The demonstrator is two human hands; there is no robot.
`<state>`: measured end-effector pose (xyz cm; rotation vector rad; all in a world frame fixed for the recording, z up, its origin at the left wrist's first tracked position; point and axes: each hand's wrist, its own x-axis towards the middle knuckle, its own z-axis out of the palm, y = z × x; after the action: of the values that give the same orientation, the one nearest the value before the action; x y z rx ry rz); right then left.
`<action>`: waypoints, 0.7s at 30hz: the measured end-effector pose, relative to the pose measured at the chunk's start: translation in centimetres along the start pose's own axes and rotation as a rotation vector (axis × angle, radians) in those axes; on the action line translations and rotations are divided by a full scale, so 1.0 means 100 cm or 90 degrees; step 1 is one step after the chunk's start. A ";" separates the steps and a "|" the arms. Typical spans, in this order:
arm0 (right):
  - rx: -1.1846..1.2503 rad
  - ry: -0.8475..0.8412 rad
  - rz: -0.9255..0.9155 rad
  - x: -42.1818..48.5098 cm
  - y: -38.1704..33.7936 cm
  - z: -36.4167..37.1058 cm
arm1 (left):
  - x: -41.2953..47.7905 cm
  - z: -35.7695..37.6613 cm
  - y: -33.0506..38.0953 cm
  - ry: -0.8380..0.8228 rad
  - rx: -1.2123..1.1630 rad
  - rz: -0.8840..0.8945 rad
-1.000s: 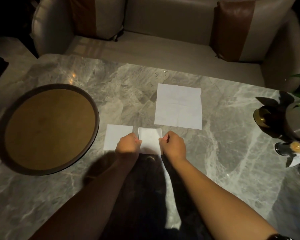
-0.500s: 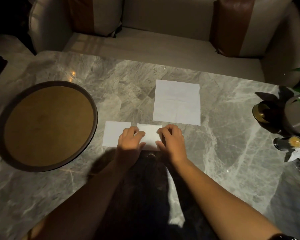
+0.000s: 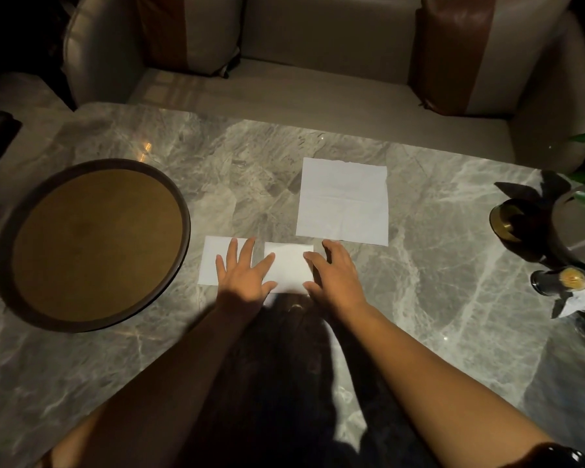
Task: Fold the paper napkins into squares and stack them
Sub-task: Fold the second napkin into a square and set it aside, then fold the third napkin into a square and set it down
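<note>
Tray [image 3: 95, 244] was noted at the far left of the table [image 3: 436, 265]. Just beside it, 1 left square [image 3: 211, 261] was seen lying flat, folded. Its right part was covered by the left hand [image 3: 242, 275]: fingers straight and spread, nothing gripped, thumb side laid on the left edge of the mid square [image 3: 289, 268]. The mid square was pressed from the right by the right hand [image 3: 335, 275], palm down, fingers loosely bent, nothing pinched. 1 flat napkin [image 3: 343, 201] was seen unfolded just beyond, apart from both hands.

Step judged: the mid square's crease was being flattened. For a good result, pressure should be run outward along the fold, and the corners checked for alignment before release. The thin paper should not be dragged across the slick marble. Stacking on the left square was judged next, and 1 napkin was judged left to fold.
</note>
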<state>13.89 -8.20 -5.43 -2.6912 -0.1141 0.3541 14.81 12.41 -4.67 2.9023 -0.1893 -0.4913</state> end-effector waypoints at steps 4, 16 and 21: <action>-0.013 0.060 -0.037 0.006 0.016 -0.025 | 0.000 -0.006 0.005 0.025 -0.060 0.017; -0.139 -0.070 0.039 0.012 0.088 -0.049 | 0.044 -0.009 0.099 -0.029 -0.011 0.153; -0.144 -0.085 0.034 0.005 0.125 -0.059 | 0.050 0.001 0.133 -0.082 0.028 0.117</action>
<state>16.24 -21.85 -5.54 -2.8955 -0.1272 0.5682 18.23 -1.29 -3.59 2.8599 -0.4862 -0.6488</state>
